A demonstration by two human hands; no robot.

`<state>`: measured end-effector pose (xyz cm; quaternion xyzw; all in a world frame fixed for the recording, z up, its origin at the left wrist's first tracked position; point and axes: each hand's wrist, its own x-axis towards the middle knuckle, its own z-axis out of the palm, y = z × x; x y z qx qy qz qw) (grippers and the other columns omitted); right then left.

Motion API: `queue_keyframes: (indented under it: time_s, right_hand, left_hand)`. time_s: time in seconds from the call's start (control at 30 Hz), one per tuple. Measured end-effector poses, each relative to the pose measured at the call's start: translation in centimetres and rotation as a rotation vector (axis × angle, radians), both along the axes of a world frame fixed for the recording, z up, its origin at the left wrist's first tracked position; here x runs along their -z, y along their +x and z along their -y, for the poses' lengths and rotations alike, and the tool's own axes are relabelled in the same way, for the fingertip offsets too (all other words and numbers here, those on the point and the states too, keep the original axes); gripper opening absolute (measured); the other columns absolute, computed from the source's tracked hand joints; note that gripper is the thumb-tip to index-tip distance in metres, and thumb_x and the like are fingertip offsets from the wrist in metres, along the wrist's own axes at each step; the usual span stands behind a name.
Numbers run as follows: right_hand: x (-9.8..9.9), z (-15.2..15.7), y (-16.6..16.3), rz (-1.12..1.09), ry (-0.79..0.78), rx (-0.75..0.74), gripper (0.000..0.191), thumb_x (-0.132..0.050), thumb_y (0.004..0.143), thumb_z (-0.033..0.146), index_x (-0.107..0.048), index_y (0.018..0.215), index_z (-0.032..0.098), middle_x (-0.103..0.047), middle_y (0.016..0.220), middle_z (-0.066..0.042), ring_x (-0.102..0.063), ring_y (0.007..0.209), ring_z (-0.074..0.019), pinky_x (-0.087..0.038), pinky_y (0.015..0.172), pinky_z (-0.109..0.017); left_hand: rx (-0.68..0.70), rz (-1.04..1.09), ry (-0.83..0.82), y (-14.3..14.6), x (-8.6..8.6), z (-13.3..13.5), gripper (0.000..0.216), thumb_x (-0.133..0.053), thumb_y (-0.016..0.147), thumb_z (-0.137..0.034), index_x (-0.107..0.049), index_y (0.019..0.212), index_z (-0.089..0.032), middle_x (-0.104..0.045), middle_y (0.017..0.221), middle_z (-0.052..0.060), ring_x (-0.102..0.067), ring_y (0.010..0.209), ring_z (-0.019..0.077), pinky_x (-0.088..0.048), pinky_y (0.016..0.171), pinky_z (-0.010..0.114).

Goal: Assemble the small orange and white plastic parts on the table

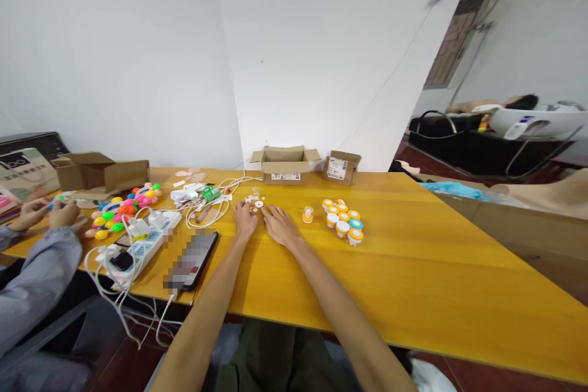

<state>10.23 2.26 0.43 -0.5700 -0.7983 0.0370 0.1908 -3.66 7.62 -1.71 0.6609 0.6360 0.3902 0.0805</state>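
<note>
My left hand [245, 222] is low over the table, its fingers bent together at a scatter of small white and orange parts [250, 199]. Whatever those fingertips hold, if anything, is too small to make out. My right hand [279, 225] rests just to the right, fingers stretched out and slightly spread, close to a white round disc [259, 204]. A small clear container with an orange base [307, 215] stands alone to the right of it. Farther right is a group of several small containers with orange and white tops [342, 228], one of them teal [355, 223].
Two cardboard boxes, one open [283, 179] and one smaller [340, 168], stand against the wall. A power strip [151, 245] with cables and a phone [197, 260] lie left. A co-worker's hands [63, 214] are beside colourful bead strings [122, 211].
</note>
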Motion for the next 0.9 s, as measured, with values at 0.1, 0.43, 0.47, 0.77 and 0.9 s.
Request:
queue_keyframes:
  time_s: [0.1, 0.43, 0.47, 0.77, 0.9]
  right_hand:
    - [0.6, -0.3, 0.2, -0.028, 0.042, -0.015, 0.044, -0.04, 0.097, 0.018, -0.056, 0.138, 0.017, -0.055, 0.147, -0.014, -0.052, 0.131, -0.0229, -0.04, 0.11, -0.039]
    - [1.9, 0.6, 1.5, -0.022, 0.282, 0.049, 0.042, -0.045, 0.092, 0.015, -0.058, 0.133, 0.015, -0.064, 0.134, -0.017, -0.053, 0.128, -0.0275, -0.042, 0.105, -0.044]
    - [1.9, 0.7, 2.1, -0.029, 0.329, 0.058, 0.042, -0.045, 0.092, 0.014, -0.058, 0.132, 0.015, -0.064, 0.134, -0.017, -0.052, 0.129, -0.0281, -0.041, 0.106, -0.045]
    - [3.8, 0.7, 7.9, -0.173, 0.478, 0.293, 0.042, -0.05, 0.09, 0.019, -0.053, 0.132, 0.017, -0.059, 0.133, -0.019, -0.053, 0.124, -0.0342, -0.045, 0.103, -0.052]
    - [4.9, 0.5, 8.4, -0.27, 0.299, 0.26, 0.048, -0.05, 0.087, 0.016, -0.049, 0.135, 0.018, -0.058, 0.131, -0.018, -0.062, 0.111, -0.0301, -0.052, 0.094, -0.043]
  left_hand:
    - [0.005, -0.029, -0.005, 0.1, 0.1, -0.1, 0.029, -0.056, 0.071, -0.003, -0.07, 0.087, -0.022, -0.065, 0.104, 0.009, -0.057, 0.108, 0.0276, -0.042, 0.103, 0.044]
    - [0.059, 0.028, 0.059, -0.3, 1.1, -0.5, 0.029, -0.056, 0.073, -0.005, -0.07, 0.089, -0.024, -0.064, 0.106, 0.01, -0.055, 0.108, 0.0307, -0.042, 0.1, 0.048]
    - [0.062, 0.031, 0.069, -0.3, 1.2, -0.5, 0.028, -0.056, 0.073, -0.005, -0.07, 0.089, -0.024, -0.064, 0.106, 0.01, -0.055, 0.108, 0.0311, -0.042, 0.099, 0.049]
    - [0.153, 0.036, 0.209, 0.4, 1.1, 0.0, 0.029, -0.056, 0.079, -0.009, -0.067, 0.1, -0.026, -0.064, 0.111, 0.01, -0.054, 0.11, 0.0318, -0.046, 0.092, 0.048]
    - [0.295, 0.003, 0.264, 0.7, 0.4, 0.6, 0.031, -0.054, 0.08, -0.008, -0.066, 0.102, -0.026, -0.065, 0.108, 0.009, -0.057, 0.108, 0.0296, -0.048, 0.094, 0.047]
